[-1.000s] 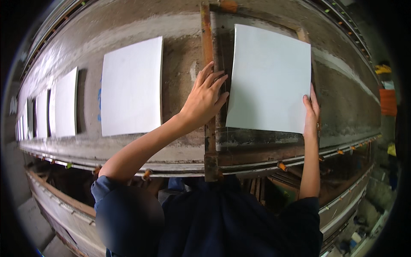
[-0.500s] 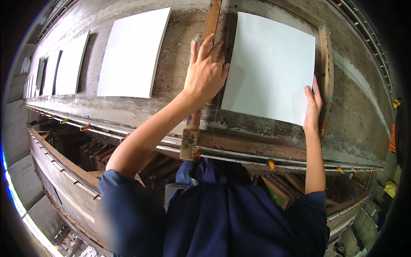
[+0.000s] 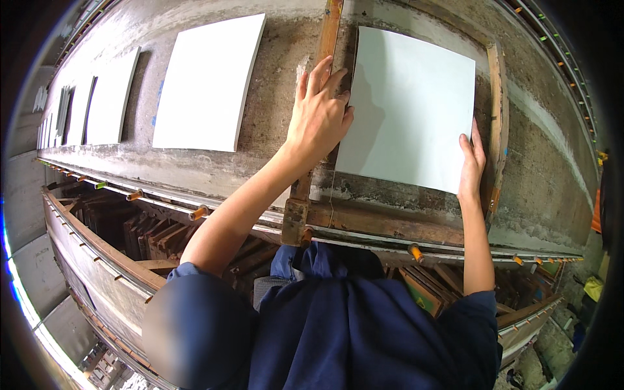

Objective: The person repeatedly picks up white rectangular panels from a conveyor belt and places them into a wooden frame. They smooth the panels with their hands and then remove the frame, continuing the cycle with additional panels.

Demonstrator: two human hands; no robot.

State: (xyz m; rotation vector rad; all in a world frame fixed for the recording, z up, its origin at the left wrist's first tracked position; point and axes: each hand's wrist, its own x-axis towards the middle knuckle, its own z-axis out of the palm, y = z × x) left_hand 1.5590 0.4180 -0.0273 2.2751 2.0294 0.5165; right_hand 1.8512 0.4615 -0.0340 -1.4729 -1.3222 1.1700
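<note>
A large white sheet (image 3: 409, 104) lies inside a wooden frame on a long, stained table. My right hand (image 3: 471, 159) grips its lower right edge, with the thumb on top and the fingers along the side. My left hand (image 3: 318, 110) rests across the wooden bar (image 3: 330, 32) of the frame, fingers stretched out and apart. Its thumb side is close to the sheet's left edge; whether it touches is hard to see. A shadow falls over the left part of the sheet.
On the left, a thick white stack of sheets (image 3: 205, 84) and several more (image 3: 110, 104) stand in a row along the table. The frame's right rail (image 3: 497, 117) is beside my right hand. Orange pegs (image 3: 416, 252) line the near edge, above shelves of wooden frames (image 3: 156, 240).
The white sheet and my right hand have shifted slightly left, closer to the bar under my left hand. The whole view has moved a little as well.
</note>
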